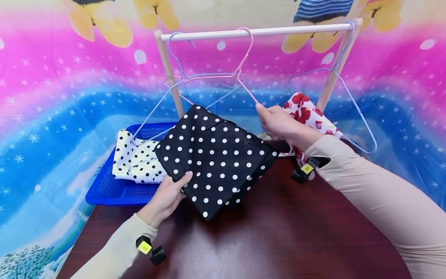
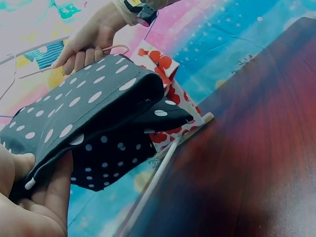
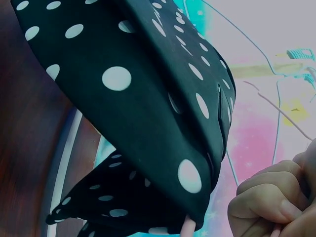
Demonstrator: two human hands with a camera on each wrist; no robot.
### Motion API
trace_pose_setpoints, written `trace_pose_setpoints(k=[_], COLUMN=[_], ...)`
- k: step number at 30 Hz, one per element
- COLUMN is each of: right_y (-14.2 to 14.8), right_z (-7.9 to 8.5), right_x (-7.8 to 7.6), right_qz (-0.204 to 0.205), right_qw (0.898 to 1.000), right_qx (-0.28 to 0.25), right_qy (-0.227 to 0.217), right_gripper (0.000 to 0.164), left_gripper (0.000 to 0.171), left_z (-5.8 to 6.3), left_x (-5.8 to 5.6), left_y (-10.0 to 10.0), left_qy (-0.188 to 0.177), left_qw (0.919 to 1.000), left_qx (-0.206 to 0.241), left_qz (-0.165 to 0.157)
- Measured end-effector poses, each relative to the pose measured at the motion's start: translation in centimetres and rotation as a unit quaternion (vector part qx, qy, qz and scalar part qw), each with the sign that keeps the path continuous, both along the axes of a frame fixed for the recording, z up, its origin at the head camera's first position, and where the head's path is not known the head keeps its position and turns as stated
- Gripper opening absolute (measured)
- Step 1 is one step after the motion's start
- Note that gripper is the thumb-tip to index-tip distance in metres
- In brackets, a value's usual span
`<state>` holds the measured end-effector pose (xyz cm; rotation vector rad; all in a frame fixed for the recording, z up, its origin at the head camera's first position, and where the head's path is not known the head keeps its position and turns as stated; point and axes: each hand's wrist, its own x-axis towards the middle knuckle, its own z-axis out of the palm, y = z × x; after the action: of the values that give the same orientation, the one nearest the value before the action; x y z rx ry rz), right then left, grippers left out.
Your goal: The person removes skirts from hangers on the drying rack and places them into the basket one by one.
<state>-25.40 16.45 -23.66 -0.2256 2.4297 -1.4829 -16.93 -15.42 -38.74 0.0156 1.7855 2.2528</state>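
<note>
A folded black cloth with white polka dots point(image 1: 216, 159) hangs tilted in the middle of the head view, overlapping the lower part of a pink clothes hanger point(image 1: 249, 92). My left hand point(image 1: 168, 199) pinches the cloth's lower left edge, thumb on top and fingers beneath. My right hand point(image 1: 278, 123) grips the pink hanger's right shoulder, fingers curled round the wire. The hanger's hook sits over the white rail point(image 1: 296, 29). In the right wrist view, a pink hanger end pokes out beside the cloth's point(image 3: 118, 123) lower corner.
Left, a blue basket point(image 1: 104, 193) holds a white cloth with black dots point(image 1: 139, 162). One blue hanger point(image 1: 156, 104) is on the rail's left; another point(image 1: 355, 104) is at its right end near a red-flowered cloth point(image 1: 301, 108). The wooden rack stands on a dark red table point(image 1: 278, 232).
</note>
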Motion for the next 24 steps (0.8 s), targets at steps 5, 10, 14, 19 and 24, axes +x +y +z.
trace_pose_setpoints(k=[5, 10, 14, 19, 24], right_y=[0.26, 0.29, 0.22, 0.16, 0.29], right_z=[0.14, 0.25, 0.3, 0.23, 0.11], right_x=[0.01, 0.01, -0.01, -0.06, -0.1], right_qz=[-0.002, 0.001, -0.002, -0.006, -0.007], right_qw=[1.0, 1.0, 1.0, 1.0, 1.0], right_qx=[-0.003, -0.008, 0.001, -0.005, -0.006], right_qy=[0.002, -0.001, 0.001, -0.002, 0.001], right_gripper=[0.056, 0.056, 0.056, 0.056, 0.056], left_gripper=[0.026, 0.026, 0.023, 0.023, 0.025], left_z=[-0.05, 0.06, 0.0, -0.11, -0.18], left_x=[-0.01, 0.01, 0.1, 0.33, 0.55], left_y=[-0.24, -0.46, -0.65, -0.85, -1.02], left_qy=[0.007, 0.009, 0.009, 0.009, 0.004], left_qw=[0.9999, 0.9999, 0.9999, 0.9998, 0.9999], left_qx=[-0.004, -0.007, -0.008, -0.013, -0.016], left_qz=[-0.009, -0.009, -0.009, -0.009, -0.002])
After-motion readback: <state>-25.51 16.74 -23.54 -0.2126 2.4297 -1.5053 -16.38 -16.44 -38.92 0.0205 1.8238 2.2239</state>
